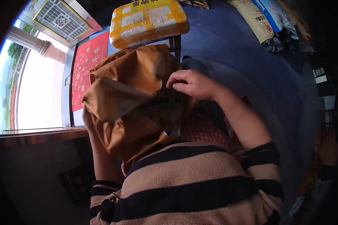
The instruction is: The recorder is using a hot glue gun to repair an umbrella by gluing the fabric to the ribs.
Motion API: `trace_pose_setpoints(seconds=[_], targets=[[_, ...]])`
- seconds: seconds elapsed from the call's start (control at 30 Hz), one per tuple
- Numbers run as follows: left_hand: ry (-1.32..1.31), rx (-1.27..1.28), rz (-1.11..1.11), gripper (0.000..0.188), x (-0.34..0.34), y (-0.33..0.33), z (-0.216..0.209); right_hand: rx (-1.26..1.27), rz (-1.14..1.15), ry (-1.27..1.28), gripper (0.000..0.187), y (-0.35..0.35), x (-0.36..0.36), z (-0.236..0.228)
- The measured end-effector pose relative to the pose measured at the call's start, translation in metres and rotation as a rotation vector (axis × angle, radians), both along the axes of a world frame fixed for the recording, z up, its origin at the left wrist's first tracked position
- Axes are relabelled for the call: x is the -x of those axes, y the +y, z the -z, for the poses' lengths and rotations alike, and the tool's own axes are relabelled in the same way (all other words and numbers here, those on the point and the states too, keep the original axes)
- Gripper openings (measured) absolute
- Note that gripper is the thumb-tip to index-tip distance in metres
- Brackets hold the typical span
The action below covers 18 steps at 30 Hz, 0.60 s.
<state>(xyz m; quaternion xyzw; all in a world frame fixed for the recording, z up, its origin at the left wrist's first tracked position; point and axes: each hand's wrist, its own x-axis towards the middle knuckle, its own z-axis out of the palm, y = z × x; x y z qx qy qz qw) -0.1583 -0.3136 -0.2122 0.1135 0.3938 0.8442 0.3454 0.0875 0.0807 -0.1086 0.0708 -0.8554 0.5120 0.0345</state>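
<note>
Right hand (189, 84), fingers curled at a rumpled, satiny brown cloth (118, 133) over the lap (206, 129), and left hand (88, 117), largely hidden behind it, show no pinch I can confirm; I judge work partway, the cloth raised but unflattened.

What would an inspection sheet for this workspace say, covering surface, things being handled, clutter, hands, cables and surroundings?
Surface: dark blue floor; no worktop visible under the cloth.
Things handled: glossy brown cloth, creased and bunched in front of the striped sweater; whether bag or garment cannot be told.
Clutter: yellow-taped box beyond the cloth; sacks at upper right.
Hands: left hand at the cloth's left side, mostly hidden; right hand at its right side, fingers bent, pinch unclear.
Cables: nothing seen.
Surroundings: red patterned mat at left, beside a bright opening with a pillar outside; right edge too dark to read.
</note>
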Motion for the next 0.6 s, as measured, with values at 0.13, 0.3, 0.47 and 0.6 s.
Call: trace_pose_setpoints(seconds=[0.13, 0.3, 0.47, 0.6], targets=[[-0.108, -0.007, -0.105, 0.048, 0.02, -0.001, -0.002, -0.368, 0.073, -0.418, 0.023, 0.008, 0.005, 0.055], [0.588, 0.85, -0.557, 0.035, 0.003, 0.004, 0.04, -0.151, 0.236, -0.029, 0.021, -0.011, 0.006, 0.015], [1.015, 0.727, -0.599, 0.009, -0.02, 0.091, 0.004, -0.657, 0.089, -0.262, 0.02, -0.049, 0.016, 0.017], [1.236, 0.739, -0.555, 0.005, -0.043, 0.147, 0.018, -0.819, 0.147, 0.055, 0.018, -0.035, -0.001, 0.029]])
